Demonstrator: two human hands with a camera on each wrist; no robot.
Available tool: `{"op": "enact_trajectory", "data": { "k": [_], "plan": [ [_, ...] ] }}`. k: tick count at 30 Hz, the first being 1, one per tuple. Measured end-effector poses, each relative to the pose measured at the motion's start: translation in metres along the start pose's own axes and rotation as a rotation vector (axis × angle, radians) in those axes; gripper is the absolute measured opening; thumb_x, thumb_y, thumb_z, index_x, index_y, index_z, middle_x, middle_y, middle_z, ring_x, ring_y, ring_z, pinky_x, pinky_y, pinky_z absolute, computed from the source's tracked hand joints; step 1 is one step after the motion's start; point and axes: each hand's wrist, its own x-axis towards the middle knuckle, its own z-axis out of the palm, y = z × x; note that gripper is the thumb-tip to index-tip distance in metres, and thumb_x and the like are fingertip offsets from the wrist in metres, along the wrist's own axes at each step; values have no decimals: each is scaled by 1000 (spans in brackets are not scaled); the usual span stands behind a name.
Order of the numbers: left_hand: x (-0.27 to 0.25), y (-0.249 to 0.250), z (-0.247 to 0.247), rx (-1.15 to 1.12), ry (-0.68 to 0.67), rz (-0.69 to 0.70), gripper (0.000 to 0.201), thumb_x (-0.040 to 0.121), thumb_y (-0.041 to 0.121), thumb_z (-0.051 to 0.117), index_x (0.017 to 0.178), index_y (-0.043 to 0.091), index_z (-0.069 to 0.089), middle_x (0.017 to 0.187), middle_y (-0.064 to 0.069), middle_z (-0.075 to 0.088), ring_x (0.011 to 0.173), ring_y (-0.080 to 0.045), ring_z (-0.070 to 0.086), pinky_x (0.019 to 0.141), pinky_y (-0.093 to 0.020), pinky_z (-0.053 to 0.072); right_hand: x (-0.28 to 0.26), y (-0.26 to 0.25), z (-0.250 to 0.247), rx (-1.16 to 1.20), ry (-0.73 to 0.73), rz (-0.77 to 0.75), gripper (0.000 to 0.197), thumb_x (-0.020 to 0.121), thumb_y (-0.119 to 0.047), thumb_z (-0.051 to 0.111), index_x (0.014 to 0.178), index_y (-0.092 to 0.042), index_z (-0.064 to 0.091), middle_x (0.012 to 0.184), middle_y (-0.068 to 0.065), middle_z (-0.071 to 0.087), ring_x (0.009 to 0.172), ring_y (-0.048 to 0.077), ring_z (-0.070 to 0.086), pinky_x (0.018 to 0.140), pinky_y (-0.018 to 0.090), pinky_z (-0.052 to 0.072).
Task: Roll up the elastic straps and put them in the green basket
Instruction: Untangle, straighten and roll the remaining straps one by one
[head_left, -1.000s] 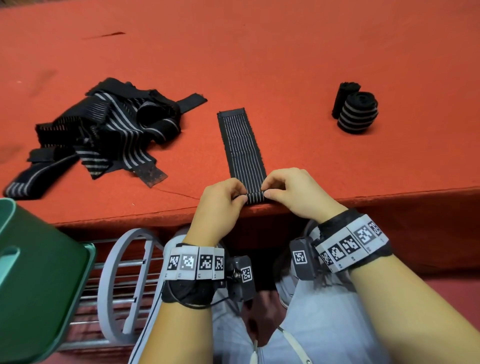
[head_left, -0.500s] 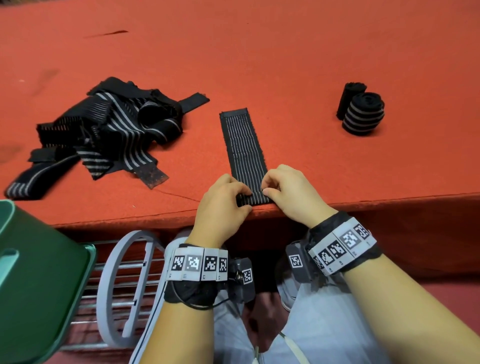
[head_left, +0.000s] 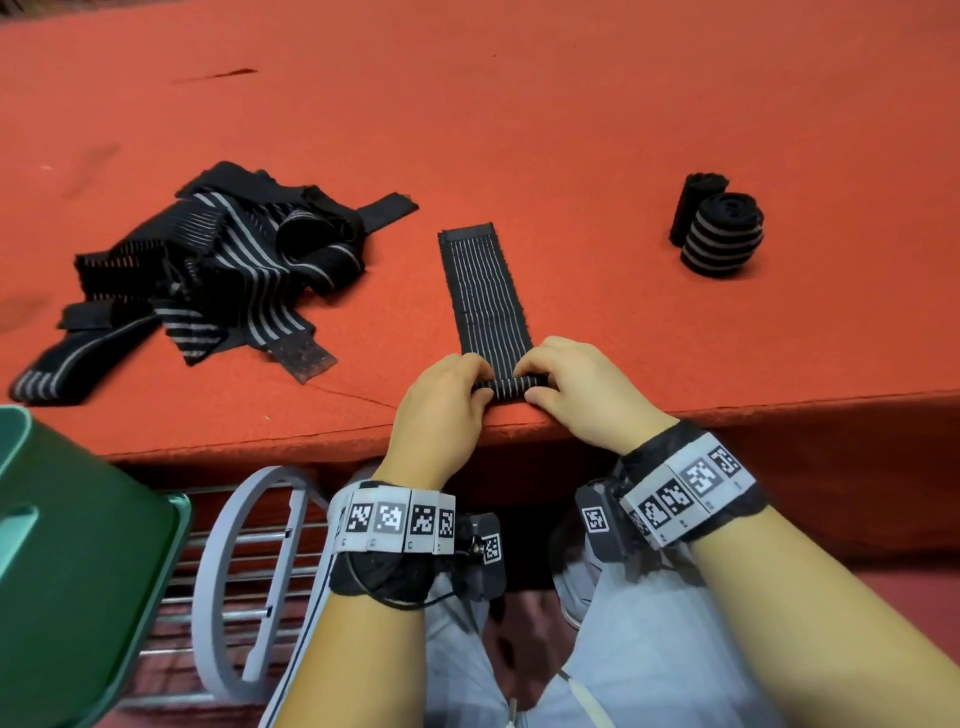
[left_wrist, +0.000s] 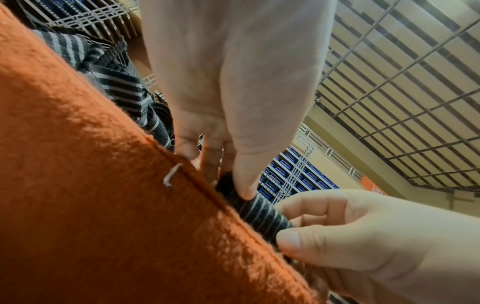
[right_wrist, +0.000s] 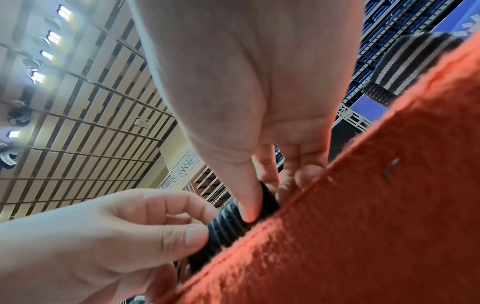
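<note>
We've got both hands, left hand (head_left: 441, 400) and right hand (head_left: 576, 384), pinching the strap (head_left: 488, 291)'s first small roll. Let's keep the edges square and the turns tight.

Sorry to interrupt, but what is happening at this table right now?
A person is rolling up a strap at the near edge of the table. The left hand and right hand both pinch the small roll started at its near end; the rest lies flat. A pile of loose straps waits left, two finished rolls sit right, and the basket stands beside the table.
</note>
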Motion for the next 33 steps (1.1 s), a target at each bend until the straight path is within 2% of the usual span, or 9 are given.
{"op": "enact_trajectory", "data": {
  "k": [3,5,8,12,18,22,25,29,33],
  "plan": [
    [-3,-4,-7,-114,-53,-45,12,92,17,64,102,23,61,94,8,63,91,-15,58,83,-34,45,-6,-1,-5,95,-37,-12,18,88,-20,69,104,-24,64,96,-5,62,92,15,57,83,34,45],
    [-5,-8,-11,-165,-111,-60,12,90,16,65,98,23,60,86,9,61,81,-14,57,75,-32,43,-12,-2,-9,157,-113,-1,16,90,-22,68,102,-28,59,91,-5,62,85,14,57,77,33,46],
    [-5,-10,-13,-181,-171,-68,11,90,16,66,92,25,61,80,9,59,73,-7,54,69,-28,38,-14,-4,-11,176,-163,27,12,92,-23,65,99,-28,56,88,-6,61,81,12,56,75,33,46],
    [0,-9,-10,-120,-137,-56,8,90,17,66,94,24,66,84,9,55,85,-15,55,78,-31,42,-9,-4,-7,139,-110,57,6,92,-23,64,97,-24,61,91,-10,57,87,12,54,77,31,42],
    [-6,-8,-6,-101,-63,-9,17,84,23,72,99,27,65,93,11,52,90,-11,54,84,-37,48,-5,-5,0,76,-35,72,7,91,-21,65,96,-18,69,91,-7,48,91,12,50,83,29,38],
    [-7,-9,-6,-44,-91,-28,32,79,27,79,108,30,67,98,14,48,88,-10,51,84,-35,49,-7,-9,6,32,33,72,12,93,-23,61,104,-22,54,92,-4,52,89,20,54,80,39,45],
    [-5,-10,-6,-32,-86,-26,30,83,26,76,112,28,69,100,15,46,87,-9,50,85,-35,48,-9,-10,6,13,17,68,8,95,-27,60,99,-21,55,96,-4,49,89,22,54,81,40,46],
    [-1,-10,-3,-11,-94,-20,27,93,26,64,120,24,67,105,11,49,97,-13,54,89,-39,48,-10,-9,6,-33,-60,5,27,90,-27,66,115,-20,60,111,-4,46,85,20,56,81,42,49],
    [-2,-4,-4,36,-75,-17,27,93,28,63,119,30,57,105,9,52,101,-15,54,84,-39,48,-5,-12,8,-52,-31,19,29,90,-23,66,118,-21,62,107,-6,47,97,23,57,85,45,49]
  ]
}}
